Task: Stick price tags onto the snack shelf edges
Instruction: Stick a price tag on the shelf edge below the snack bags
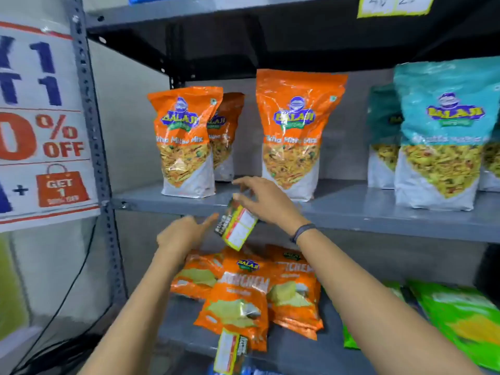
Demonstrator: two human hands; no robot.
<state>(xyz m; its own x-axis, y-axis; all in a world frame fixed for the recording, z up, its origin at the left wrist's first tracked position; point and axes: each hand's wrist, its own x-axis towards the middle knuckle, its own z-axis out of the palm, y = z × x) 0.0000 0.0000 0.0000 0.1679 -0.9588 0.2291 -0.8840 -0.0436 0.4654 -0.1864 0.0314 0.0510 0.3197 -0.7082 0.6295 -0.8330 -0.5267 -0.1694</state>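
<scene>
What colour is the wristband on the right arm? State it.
Dark, blue-grey, a thin wristband just behind the right hand; head view.

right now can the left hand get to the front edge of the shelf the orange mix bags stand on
Probably yes. The left hand hovers just below the shelf edge, and that stretch looks bare; the right hand holds the tag strip off to the side.

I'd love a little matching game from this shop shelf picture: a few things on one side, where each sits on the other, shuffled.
Things:
1. orange mix bags
2. teal bags
3. orange chip packs
4. tag sheet

Places:
A. right hand
B. lower shelf
C. middle shelf, left part
D. middle shelf, right part

Pairs: 1-C, 2-D, 3-B, 4-A
</scene>
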